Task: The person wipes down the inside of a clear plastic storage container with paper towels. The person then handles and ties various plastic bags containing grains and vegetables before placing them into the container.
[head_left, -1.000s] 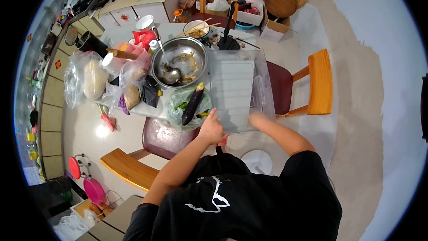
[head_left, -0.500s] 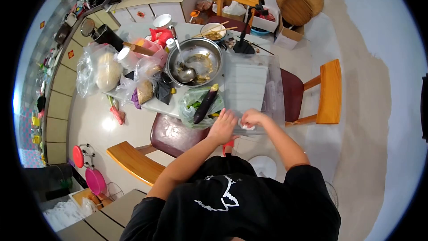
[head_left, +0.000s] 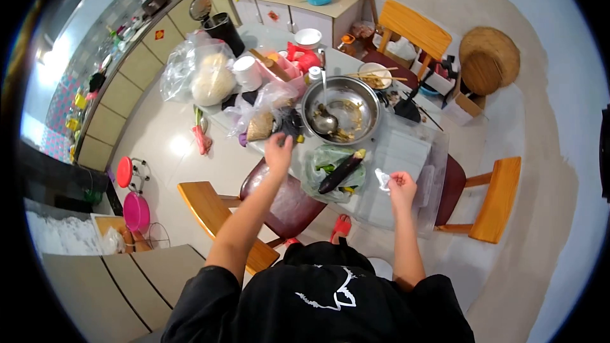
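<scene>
Tissue (head_left: 382,180), white: pinched between right fingers (head_left: 395,180), held out leftward over box (head_left: 428,181); left fingers (head_left: 277,139) loosely spread, empty, near black bag (head_left: 291,123).

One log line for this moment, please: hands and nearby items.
left hand: open, near black bag | right hand: pinching crumpled white tissue | eggplant: on greenish plastic bag | ladle: in steel bowl

No legible text; marks on red cabinet stickers (head_left: 159,34) too small
</scene>
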`<state>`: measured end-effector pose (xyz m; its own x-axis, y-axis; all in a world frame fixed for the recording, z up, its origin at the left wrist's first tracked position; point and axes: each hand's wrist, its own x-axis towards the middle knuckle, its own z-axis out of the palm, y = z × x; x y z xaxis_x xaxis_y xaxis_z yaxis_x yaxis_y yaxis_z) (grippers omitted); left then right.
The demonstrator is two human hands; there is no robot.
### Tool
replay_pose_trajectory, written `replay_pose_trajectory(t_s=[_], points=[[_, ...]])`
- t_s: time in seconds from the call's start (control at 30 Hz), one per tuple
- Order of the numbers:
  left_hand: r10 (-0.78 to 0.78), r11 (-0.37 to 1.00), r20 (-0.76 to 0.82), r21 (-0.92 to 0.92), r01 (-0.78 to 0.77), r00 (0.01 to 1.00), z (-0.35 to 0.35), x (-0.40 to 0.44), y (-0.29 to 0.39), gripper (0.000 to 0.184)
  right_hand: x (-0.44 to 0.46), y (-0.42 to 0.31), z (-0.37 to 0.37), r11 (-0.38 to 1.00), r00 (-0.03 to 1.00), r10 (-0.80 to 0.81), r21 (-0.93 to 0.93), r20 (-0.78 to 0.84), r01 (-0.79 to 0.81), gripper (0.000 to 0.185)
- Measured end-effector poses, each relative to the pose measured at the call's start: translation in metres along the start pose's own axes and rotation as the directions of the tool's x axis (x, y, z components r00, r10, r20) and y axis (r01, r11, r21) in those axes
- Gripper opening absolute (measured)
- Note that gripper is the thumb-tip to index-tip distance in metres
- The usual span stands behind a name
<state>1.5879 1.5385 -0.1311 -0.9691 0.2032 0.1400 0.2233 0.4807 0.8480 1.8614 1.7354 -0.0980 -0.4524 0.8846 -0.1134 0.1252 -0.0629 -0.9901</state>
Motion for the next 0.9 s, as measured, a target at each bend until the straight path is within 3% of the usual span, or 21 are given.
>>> replay_pose_trajectory(t_s=[0.07, 0.1, 0.17, 0.2, 0.27, 0.33, 0.4, 0.43, 0.5, 0.67, 0.9], points=[[-0.027, 0.985, -0.055, 0.171, 0.036, 0.998, -0.013, 0.038, 0.011, 0.05, -0.004, -0.007, 0.015, 1.0, 1.0, 0.011, -0.017, 0.019, -0.011, 0.009], [-0.028, 0.985, -0.066, 0.166, 0.039, 0.997, -0.014, 0.052, 0.016, 0.05, -0.006, -0.012, 0.024, 1.0, 1.0, 0.002, -0.019, 0.028, -0.002, 0.009], [-0.111, 0.916, -0.083, 0.378, 0.134, 0.99, -0.013, 0.074, 0.024, 0.064, -0.012, -0.02, 0.041, 0.999, 0.997, 0.038, 0.021, 0.071, -0.04, 0.008], [-0.11, 0.919, -0.087, 0.371, 0.135, 0.99, -0.011, 0.083, 0.022, 0.064, -0.015, -0.02, 0.048, 0.999, 0.997, 0.03, 0.02, 0.073, -0.032, 0.008], [-0.247, 0.923, -0.049, 0.293, 0.25, 0.968, -0.002, 0.103, 0.006, 0.07, -0.02, -0.018, 0.061, 1.0, 0.989, -0.002, 0.0, 0.145, 0.002, 0.008], [-0.211, 0.94, -0.076, 0.257, 0.223, 0.975, 0.007, 0.117, -0.01, 0.064, -0.026, -0.02, 0.066, 1.0, 0.988, -0.006, -0.014, 0.152, 0.008, 0.009], [-0.063, 0.989, -0.048, 0.13, 0.068, 0.997, 0.006, 0.129, -0.021, 0.037, -0.03, -0.014, 0.067, 1.0, 0.991, 0.01, -0.013, 0.136, -0.009, 0.007], [-0.064, 0.989, -0.045, 0.131, 0.07, 0.997, 0.012, 0.141, -0.043, 0.037, -0.032, -0.012, 0.065, 1.0, 0.991, 0.012, -0.012, 0.133, -0.011, 0.007], [-0.218, 0.956, -0.082, -0.219, 0.196, 0.972, 0.032, 0.163, -0.09, 0.016, -0.035, -0.005, 0.06, 1.0, 0.994, 0.024, 0.007, 0.109, -0.025, 0.007], [-0.32, 0.884, -0.076, -0.384, 0.269, 0.944, -0.014, 0.132, 0.007, 0.015, -0.041, -0.007, 0.055, 0.996, 0.993, 0.084, 0.033, 0.085, -0.087, 0.007], [-0.265, 0.841, -0.008, -0.49, 0.227, 0.964, -0.024, 0.132, 0.009, 0.008, -0.041, -0.01, 0.068, 0.998, 0.987, 0.061, 0.02, 0.15, -0.065, 0.007]])
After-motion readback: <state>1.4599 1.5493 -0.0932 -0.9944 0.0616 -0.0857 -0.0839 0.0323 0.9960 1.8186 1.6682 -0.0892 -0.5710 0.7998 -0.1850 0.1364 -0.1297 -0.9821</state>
